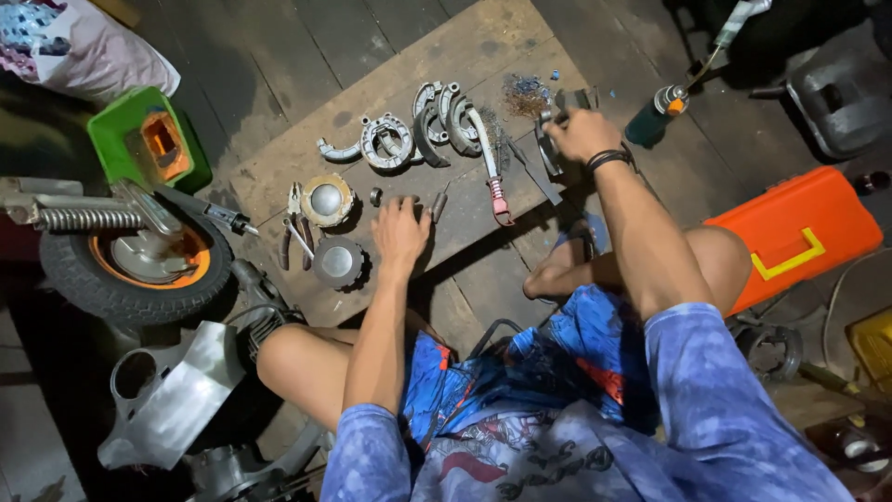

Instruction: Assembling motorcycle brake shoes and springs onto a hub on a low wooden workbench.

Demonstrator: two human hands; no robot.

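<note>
Brake shoes (409, 130) and round caps (327, 199) are already laid out on the board (483, 46). The left hand (400, 232) rests flat, released, near a small part; the right hand (581, 133) apparently grasps a dark metal piece (548, 149) farther right.

On your far left a small wheel (137, 262) with an orange hub lies beside a green box (121, 139). To your right sits an orange toolbox (799, 232) with a yellow handle; a green torch canister (655, 113) stands behind it.
</note>
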